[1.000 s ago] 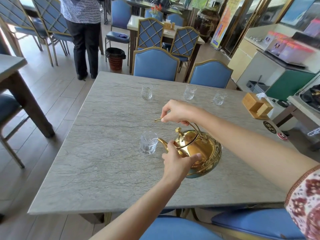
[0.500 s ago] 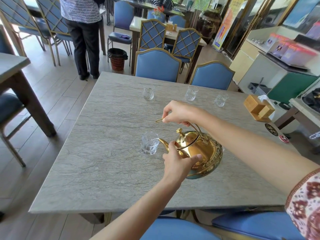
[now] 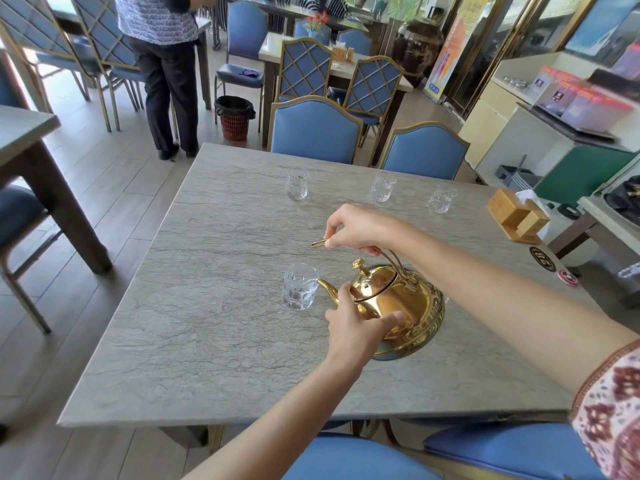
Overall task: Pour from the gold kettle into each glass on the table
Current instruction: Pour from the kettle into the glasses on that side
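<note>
The gold kettle [image 3: 398, 306] is tilted to the left over the grey stone table [image 3: 214, 323], its spout tip at the rim of the nearest glass [image 3: 299, 286]. My right hand [image 3: 360, 227] grips the kettle's thin handle from above. My left hand [image 3: 353, 327] presses against the kettle's near side and lid. Three more clear glasses stand in a row toward the far edge: a left glass [image 3: 297, 183], a middle glass [image 3: 383, 186] and a right glass [image 3: 441, 199]. I cannot tell whether liquid is flowing.
A wooden tissue box [image 3: 516, 216] sits at the table's right edge, with round stickers [image 3: 542, 259] near it. Blue chairs [image 3: 315, 131] line the far side and the near side. A person [image 3: 162, 64] stands by a red bin [image 3: 234, 116] at the back left.
The kettle has tipped a little further toward the nearest glass, bringing the spout to its rim. Both hands keep their hold.
</note>
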